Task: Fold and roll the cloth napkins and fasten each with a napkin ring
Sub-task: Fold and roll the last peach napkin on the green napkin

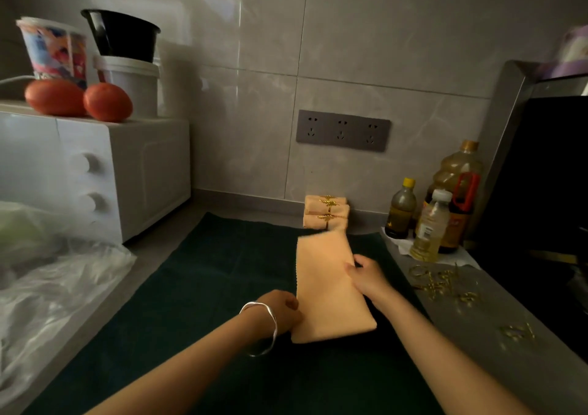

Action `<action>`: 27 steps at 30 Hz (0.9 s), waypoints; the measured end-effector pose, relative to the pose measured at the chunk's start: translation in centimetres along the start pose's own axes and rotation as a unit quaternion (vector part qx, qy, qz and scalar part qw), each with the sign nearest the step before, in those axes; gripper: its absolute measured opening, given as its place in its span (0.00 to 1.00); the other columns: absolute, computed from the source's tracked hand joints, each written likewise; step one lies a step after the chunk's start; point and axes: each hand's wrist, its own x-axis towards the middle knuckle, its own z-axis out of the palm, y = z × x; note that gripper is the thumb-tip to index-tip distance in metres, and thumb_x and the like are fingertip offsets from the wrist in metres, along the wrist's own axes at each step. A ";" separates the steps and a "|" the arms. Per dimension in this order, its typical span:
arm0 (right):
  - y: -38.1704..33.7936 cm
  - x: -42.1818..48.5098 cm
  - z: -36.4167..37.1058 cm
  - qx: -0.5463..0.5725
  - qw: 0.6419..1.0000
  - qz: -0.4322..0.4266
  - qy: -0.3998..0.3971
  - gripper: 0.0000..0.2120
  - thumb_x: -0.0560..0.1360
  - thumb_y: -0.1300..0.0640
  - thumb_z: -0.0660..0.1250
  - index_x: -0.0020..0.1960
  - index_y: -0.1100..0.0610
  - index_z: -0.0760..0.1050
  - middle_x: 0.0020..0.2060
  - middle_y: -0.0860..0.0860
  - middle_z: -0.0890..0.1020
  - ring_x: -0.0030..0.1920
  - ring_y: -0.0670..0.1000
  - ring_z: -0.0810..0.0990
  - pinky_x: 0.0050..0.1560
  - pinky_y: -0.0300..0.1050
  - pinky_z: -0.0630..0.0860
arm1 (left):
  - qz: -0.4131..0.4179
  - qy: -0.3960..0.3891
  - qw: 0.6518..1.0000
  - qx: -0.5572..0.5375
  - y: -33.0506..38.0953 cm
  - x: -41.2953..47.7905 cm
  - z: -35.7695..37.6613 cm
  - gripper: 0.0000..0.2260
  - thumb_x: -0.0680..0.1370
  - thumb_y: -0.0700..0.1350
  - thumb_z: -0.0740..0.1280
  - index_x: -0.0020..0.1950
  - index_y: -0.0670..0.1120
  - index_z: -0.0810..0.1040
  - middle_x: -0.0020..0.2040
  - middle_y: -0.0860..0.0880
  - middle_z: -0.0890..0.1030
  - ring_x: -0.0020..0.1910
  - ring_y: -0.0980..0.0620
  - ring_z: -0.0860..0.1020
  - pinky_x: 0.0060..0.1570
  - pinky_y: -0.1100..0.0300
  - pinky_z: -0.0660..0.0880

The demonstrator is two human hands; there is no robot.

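A peach cloth napkin (327,287), folded into a long strip, lies on the dark green mat (206,287). My left hand (281,311) grips its near left edge, fingers curled under the cloth. My right hand (369,276) holds the right edge about halfway up, thumb on top. Two rolled peach napkins (326,215) with gold rings lie stacked against the wall behind the strip. Loose gold napkin rings (444,284) lie on the steel counter to the right, with another gold ring (517,332) closer to me.
A white microwave (95,176) with two tomatoes (79,99) and tubs on top stands at the left. Plastic bags (47,281) lie in front of it. Oil bottles (442,211) stand at the right by a black stove hood. A socket strip (343,130) is on the wall.
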 end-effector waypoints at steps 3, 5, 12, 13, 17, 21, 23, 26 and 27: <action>-0.4 0.0 -0.2 -0.040 0.996 0.068 -0.039 0.22 0.79 0.52 0.60 0.71 0.57 0.64 0.64 0.55 0.74 0.59 0.54 0.74 0.54 0.47 0.70 | -0.013 0.014 1.000 -0.012 0.2 0.1 0.1 0.09 0.78 0.42 0.61 0.56 0.45 0.78 0.47 0.50 0.75 0.47 0.52 0.73 0.47 0.62 0.70; -0.5 -0.5 -0.9 -0.071 0.993 0.075 -0.062 0.24 0.78 0.46 0.62 0.69 0.57 0.66 0.61 0.55 0.75 0.56 0.53 0.75 0.52 0.46 0.70 | -0.014 0.019 1.000 -0.006 0.3 0.1 0.2 0.10 0.78 0.43 0.61 0.57 0.44 0.78 0.48 0.50 0.75 0.47 0.52 0.74 0.47 0.62 0.70; 1.5 -7.6 -4.2 -0.079 0.983 0.038 -0.160 0.17 0.73 0.39 0.65 0.48 0.52 0.77 0.35 0.49 0.74 0.34 0.46 0.69 0.33 0.36 0.65 | -0.023 0.015 0.999 -0.030 0.5 -0.1 0.0 0.10 0.78 0.43 0.62 0.56 0.45 0.79 0.47 0.50 0.75 0.47 0.52 0.74 0.47 0.62 0.70; 1.9 -8.6 -4.4 -0.065 0.982 0.030 -0.177 0.15 0.73 0.41 0.66 0.49 0.52 0.77 0.35 0.49 0.75 0.33 0.45 0.69 0.32 0.36 0.65 | -0.024 0.013 0.999 -0.039 0.5 -0.2 0.0 0.09 0.78 0.43 0.62 0.56 0.45 0.79 0.47 0.50 0.75 0.48 0.52 0.74 0.48 0.62 0.70; 3.2 -10.8 -4.1 -0.043 0.989 -0.010 -0.141 0.11 0.74 0.46 0.67 0.53 0.50 0.77 0.39 0.47 0.79 0.35 0.44 0.73 0.35 0.36 0.68 | -0.017 0.010 0.998 -0.057 0.9 -0.6 0.0 0.09 0.78 0.43 0.63 0.55 0.44 0.79 0.45 0.51 0.75 0.47 0.53 0.74 0.49 0.62 0.70; 4.6 -11.0 -4.2 -0.064 0.996 -0.033 -0.042 0.10 0.76 0.49 0.66 0.47 0.56 0.80 0.41 0.51 0.82 0.40 0.46 0.79 0.41 0.38 0.73 | -0.009 -0.004 0.998 -0.057 1.3 -1.1 0.5 0.09 0.79 0.43 0.63 0.57 0.44 0.78 0.47 0.50 0.75 0.48 0.54 0.74 0.51 0.61 0.70; 5.2 -11.0 -4.0 -0.096 0.994 -0.044 -0.017 0.10 0.75 0.50 0.67 0.45 0.57 0.79 0.39 0.52 0.82 0.39 0.47 0.79 0.40 0.38 0.73 | -0.008 -0.005 0.999 -0.050 1.5 -1.3 0.7 0.10 0.79 0.44 0.63 0.58 0.44 0.77 0.48 0.50 0.75 0.48 0.54 0.74 0.52 0.61 0.70; 5.8 -10.9 -3.6 -0.126 0.990 -0.055 0.034 0.08 0.74 0.49 0.68 0.42 0.54 0.78 0.36 0.50 0.81 0.38 0.47 0.79 0.37 0.38 0.72 | -0.011 -0.005 0.999 -0.050 1.5 -1.4 0.8 0.10 0.79 0.44 0.63 0.58 0.45 0.78 0.49 0.50 0.76 0.48 0.54 0.74 0.53 0.61 0.71; 6.0 -11.0 -3.4 -0.133 0.988 -0.058 0.051 0.08 0.74 0.49 0.68 0.41 0.53 0.77 0.35 0.49 0.80 0.37 0.47 0.79 0.36 0.38 0.71 | -0.013 -0.007 0.999 -0.049 1.6 -1.5 0.8 0.10 0.79 0.44 0.63 0.58 0.45 0.78 0.48 0.50 0.76 0.48 0.54 0.74 0.53 0.60 0.71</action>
